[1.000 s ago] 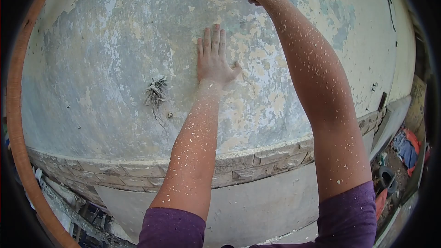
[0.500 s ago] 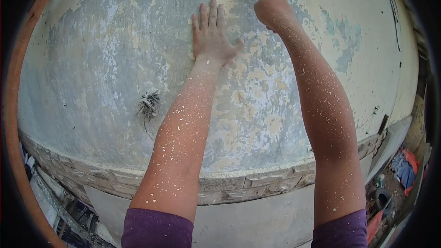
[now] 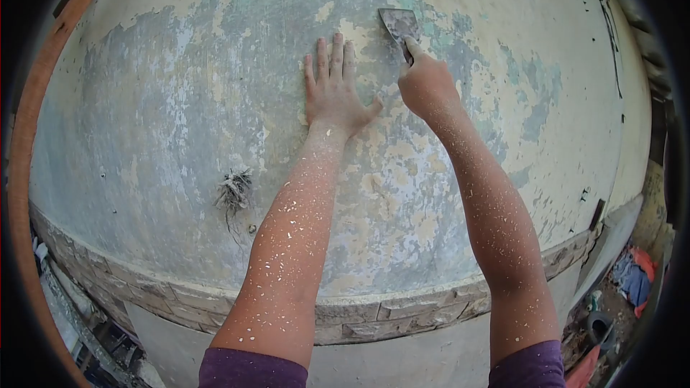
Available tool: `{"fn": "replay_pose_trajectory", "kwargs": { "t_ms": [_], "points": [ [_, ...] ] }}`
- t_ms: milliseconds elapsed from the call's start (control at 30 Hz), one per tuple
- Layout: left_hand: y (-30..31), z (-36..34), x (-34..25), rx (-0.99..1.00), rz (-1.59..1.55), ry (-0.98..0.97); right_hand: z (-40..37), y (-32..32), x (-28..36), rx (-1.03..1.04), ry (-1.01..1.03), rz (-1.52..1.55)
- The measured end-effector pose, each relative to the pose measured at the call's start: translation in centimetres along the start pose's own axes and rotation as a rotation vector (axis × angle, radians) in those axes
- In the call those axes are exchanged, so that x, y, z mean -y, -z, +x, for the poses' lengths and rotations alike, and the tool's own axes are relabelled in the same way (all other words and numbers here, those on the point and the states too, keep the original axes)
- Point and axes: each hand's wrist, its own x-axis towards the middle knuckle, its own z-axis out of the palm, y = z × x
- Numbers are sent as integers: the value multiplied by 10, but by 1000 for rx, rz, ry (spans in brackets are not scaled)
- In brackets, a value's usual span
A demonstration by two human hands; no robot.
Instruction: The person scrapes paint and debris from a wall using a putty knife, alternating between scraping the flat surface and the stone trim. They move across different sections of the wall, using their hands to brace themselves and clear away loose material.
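Note:
My right hand [image 3: 430, 86] is wrapped round the handle of a paint scraper [image 3: 399, 26], its thumb up along the handle. The scraper's flat metal blade lies against the wall [image 3: 180, 100], where cream paint has come away in patches over grey, white and green layers. To the left, my left hand [image 3: 336, 93] rests flat on the wall with fingers stretched up and thumb out to the side. Pale paint flakes dot both forearms.
A tuft of grey fibres [image 3: 234, 191] sticks out of the wall at lower left. Below runs a stone-block ledge [image 3: 424, 312]. An orange-brown post [image 3: 36, 93] stands at the left edge. Cloths [image 3: 634, 276] and debris lie on the ground at lower right; clutter fills the lower left.
The view has tilted upward, so wall and hands sit lower in it. The scraper's whole blade now shows. My left hand keeps its place on the wall.

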Motion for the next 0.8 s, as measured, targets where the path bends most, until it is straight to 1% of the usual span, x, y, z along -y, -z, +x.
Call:
{"fn": "replay_pose_trajectory", "kwargs": {
  "t_ms": [67,133,167,233,267,333,433,500,567,600,633,700,733,800],
  "points": [
    [0,2,-1,5,0,15,14,9,4,-8,24,-4],
    [-2,2,2,11,4,6,44,22,20,7,8,66],
    [-3,4,4,9,12,12,48,24,25,8,15,72],
    [-5,1,4,-23,-19,-11,44,23,25,75,-53,60],
    [-6,1,3,-17,-24,-17,32,19,21,77,-61,57],
    [-2,0,2,-1,-15,-4,-1,12,13,5,41,-83],
    [2,1,1,13,-22,6,16,16,15,29,51,-40],
    [-1,0,2,8,-22,-3,38,25,26,-6,66,14],
    [-5,-3,1,14,-34,-1,38,31,39,170,-103,111],
    [-6,-5,1,8,-29,-11,38,13,19,-14,39,12],
    [-5,-1,3,-15,-14,-18,27,11,16,-21,33,14],
    [-3,-3,3,-4,-11,-10,3,1,14,-5,91,-37],
    [-2,-1,3,9,-10,-7,6,-5,12,-79,127,-36],
    [-3,-2,1,17,11,-6,47,2,21,-83,116,13]
  ]
}}
